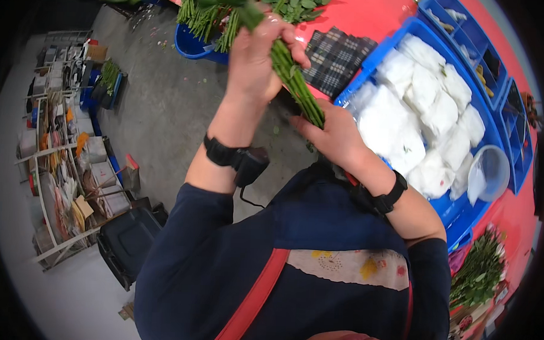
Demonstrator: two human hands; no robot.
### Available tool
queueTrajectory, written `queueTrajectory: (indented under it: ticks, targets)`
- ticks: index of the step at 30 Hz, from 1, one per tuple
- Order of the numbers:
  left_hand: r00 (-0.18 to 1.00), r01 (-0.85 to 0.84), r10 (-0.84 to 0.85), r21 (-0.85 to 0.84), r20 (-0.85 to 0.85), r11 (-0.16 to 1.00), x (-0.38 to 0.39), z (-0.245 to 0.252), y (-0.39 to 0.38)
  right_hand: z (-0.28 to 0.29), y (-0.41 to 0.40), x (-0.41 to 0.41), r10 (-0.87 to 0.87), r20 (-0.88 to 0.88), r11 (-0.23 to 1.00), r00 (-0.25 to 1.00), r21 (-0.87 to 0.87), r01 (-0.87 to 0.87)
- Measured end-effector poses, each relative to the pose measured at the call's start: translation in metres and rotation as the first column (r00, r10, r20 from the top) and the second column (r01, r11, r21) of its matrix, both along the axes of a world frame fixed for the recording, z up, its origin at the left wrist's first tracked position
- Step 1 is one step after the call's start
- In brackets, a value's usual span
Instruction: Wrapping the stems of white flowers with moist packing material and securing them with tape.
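A bundle of green flower stems (296,83) slants between my two hands above the concrete floor. My left hand (258,57) is wrapped around its upper part, with fingers curled over the stems. Blurred green leaves (246,9) stick out beyond that hand. Lower down, my right hand (338,132) closes on the cut ends, the thumb lying across them. The flower heads of this bundle cannot be made out. Beside my right hand stands a blue plastic crate (452,221) filled with wet-looking white packs (390,124).
A blue bucket (191,46) of leafy stems stands at the upper left of the red table (363,11). A plaid cloth (334,60) lies near the crate. Blue divided trays (518,133), a clear plastic tub (494,173) and a flower bunch (477,267) are right. Loaded shelves (52,162) line the left.
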State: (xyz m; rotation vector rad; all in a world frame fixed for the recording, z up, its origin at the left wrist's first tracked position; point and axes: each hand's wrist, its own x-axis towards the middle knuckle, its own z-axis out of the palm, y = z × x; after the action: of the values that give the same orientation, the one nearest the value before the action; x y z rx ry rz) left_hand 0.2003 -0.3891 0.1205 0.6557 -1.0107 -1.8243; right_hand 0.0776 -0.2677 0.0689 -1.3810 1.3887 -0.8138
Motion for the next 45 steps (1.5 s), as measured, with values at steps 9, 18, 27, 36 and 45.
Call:
queueTrajectory:
  ticks: [9, 18, 27, 36, 45]
  targets:
    - [0.393, 0.764, 0.552, -0.596, 0.735, 0.249, 0.054, 0.052, 0.155, -0.005, 0.075, -0.03, 0.299, -0.287, 0.908, 0.91, -0.209, -0.364]
    - [0.113, 0.852, 0.295, -0.245, 0.949, 0.463, 0.013, -0.059, 0.161, -0.023, 0.108, -0.076, 0.29, -0.264, 0.92, 0.92, -0.19, -0.344]
    - [0.158, 0.437, -0.161, 0.077, 0.974, 0.896, -0.03, -0.058, 0.178, -0.082, 0.186, -0.232, 0.04, -0.777, 0.997, 0.629, 0.072, 0.026]
    - [0.314, 0.513, -0.481, 0.28, 0.818, 0.812, -0.085, -0.058, 0.187, -0.115, 0.203, -0.264, -0.002, -0.713, 0.995, 0.702, 0.066, 0.069]
    - [0.436, 0.519, -0.6, 0.357, 0.671, 0.777, -0.11, -0.06, 0.181, -0.096, 0.245, -0.302, -0.641, 0.329, 0.763, 0.693, 0.364, 0.534]
